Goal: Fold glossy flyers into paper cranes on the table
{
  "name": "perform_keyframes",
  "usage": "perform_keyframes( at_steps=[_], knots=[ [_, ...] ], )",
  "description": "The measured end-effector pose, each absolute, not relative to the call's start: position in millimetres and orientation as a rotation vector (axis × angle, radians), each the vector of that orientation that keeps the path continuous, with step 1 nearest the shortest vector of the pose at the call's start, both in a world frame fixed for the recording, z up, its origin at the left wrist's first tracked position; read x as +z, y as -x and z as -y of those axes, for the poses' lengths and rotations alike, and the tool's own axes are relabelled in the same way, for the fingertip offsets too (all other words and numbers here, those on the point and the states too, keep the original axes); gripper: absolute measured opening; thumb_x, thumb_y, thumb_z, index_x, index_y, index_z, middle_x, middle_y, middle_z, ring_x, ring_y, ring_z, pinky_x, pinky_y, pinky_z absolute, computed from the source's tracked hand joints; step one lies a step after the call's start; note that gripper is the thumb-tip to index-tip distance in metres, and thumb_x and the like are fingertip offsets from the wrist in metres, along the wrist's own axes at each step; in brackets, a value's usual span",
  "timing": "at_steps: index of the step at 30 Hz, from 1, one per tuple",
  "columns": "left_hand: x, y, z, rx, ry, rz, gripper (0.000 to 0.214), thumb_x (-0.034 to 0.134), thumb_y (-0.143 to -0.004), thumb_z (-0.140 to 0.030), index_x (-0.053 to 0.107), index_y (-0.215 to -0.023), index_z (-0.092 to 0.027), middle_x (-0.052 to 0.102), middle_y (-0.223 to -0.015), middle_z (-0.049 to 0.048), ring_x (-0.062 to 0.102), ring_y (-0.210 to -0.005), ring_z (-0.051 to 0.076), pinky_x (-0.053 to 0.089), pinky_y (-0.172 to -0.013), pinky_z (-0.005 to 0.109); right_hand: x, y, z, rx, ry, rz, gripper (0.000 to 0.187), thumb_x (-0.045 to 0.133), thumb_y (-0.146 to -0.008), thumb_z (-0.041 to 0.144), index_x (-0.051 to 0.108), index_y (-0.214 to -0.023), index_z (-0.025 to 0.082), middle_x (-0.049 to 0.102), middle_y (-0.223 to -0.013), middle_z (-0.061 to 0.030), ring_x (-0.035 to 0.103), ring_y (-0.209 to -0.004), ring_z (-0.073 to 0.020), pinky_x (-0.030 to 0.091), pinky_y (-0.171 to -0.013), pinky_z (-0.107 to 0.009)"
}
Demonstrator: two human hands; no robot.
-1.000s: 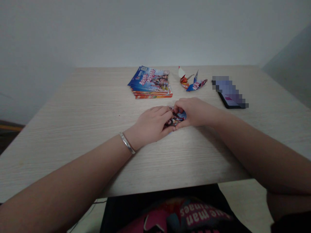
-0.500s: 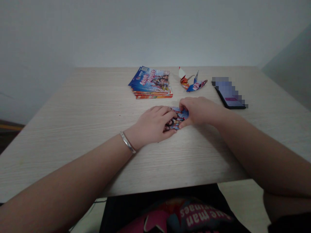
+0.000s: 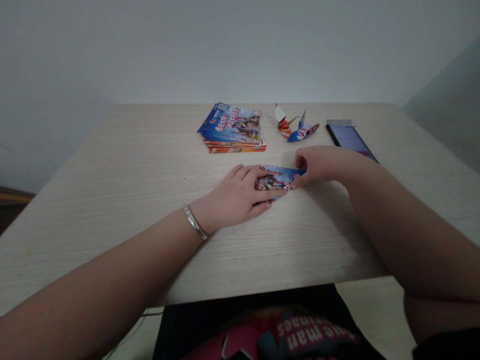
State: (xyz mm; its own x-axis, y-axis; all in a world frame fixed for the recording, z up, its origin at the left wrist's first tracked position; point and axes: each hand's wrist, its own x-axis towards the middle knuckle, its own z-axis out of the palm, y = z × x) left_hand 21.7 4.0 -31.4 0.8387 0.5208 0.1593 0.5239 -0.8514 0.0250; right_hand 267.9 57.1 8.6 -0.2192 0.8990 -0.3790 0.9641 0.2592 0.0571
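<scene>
Glossy paper (image 3: pixel 279 178), seemingly folded; left hand (image 3: pixel 235 198) pinning flat

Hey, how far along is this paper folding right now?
Done: two folded paper figures stand at the far side of the table. In hand: the left hand presses a flat folded sheet down while the right hand pinches its right end. Left: that sheet is only a flat strip, and a stack of sheets lies unfolded.
</scene>
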Motion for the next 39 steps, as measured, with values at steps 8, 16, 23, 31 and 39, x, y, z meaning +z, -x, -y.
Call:
perform_keyframes(
  at_steps=[8, 16, 23, 31, 39],
  knots=[
    [-37, -21, -4, -0.309, 2.997, 0.812, 0.039, 0.042, -0.103, -0.037, 0.055, -0.138, -0.047, 0.04, -0.153, 0.012, 0.045, -0.133, 0.035, 0.036, -0.107, 0.061, 4, -309, -85, -0.505, -1.734, -2.125, 0.031, 0.076, -0.066, 0.048, 0.065, -0.076, 0.022, 0.069, -0.076, -0.0034, 0.061, -0.068, -0.0205, 0.044, -0.062, -0.034],
    [-35, -11, -5, -0.255, 3.043, 0.752, 0.04, 0.041, -0.103, -0.036, 0.053, -0.141, -0.043, 0.044, -0.154, 0.0091, 0.04, -0.139, 0.037, 0.035, -0.108, 0.063, 1, -332, -93, -0.762, -1.699, -2.208, 0.023, 0.071, -0.068, 0.034, 0.065, -0.087, 0.023, 0.07, -0.08, -0.0017, 0.062, -0.072, -0.0196, 0.047, -0.066, -0.033],
    [-31, 4, -17, -0.209, 3.14, 0.743, 0.041, 0.05, -0.099, -0.046, 0.057, -0.138, -0.036, 0.043, -0.156, 0.0102, 0.033, -0.145, 0.04, 0.028, -0.109, 0.068, -5, -307, -71, -0.68, -1.677, -2.583, 0.023, 0.059, -0.085, 0.041, 0.07, -0.091, 0.022, 0.073, -0.087, -0.0057, 0.065, -0.076, -0.021, 0.049, -0.07, -0.035],
    [-27, 11, -23, -0.369, 3.187, 0.805, 0.032, 0.058, -0.095, -0.036, 0.066, -0.123, -0.023, 0.059, -0.143, 0.0081, 0.048, -0.138, 0.028, 0.034, -0.115, 0.05, -25, -268, -41, -0.358, -0.991, -3.259, 0.031, 0.064, -0.089, 0.041, 0.073, -0.111, 0.021, 0.071, -0.118, -0.0098, 0.063, -0.109, -0.024, 0.046, -0.099, -0.04],
    [-17, -2, -8, -0.294, 2.981, 0.956, 0.032, 0.059, -0.092, -0.031, 0.067, -0.118, -0.015, 0.067, -0.124, 0.0117, 0.063, -0.113, 0.028, 0.047, -0.103, 0.045, -2, -247, -21, 0.049, -1.076, -3.024, 0.024, 0.059, -0.086, 0.033, 0.073, -0.102, 0.02, 0.07, -0.096, -0.0085, 0.062, -0.083, -0.0223, 0.042, -0.075, -0.034]
  ],
)
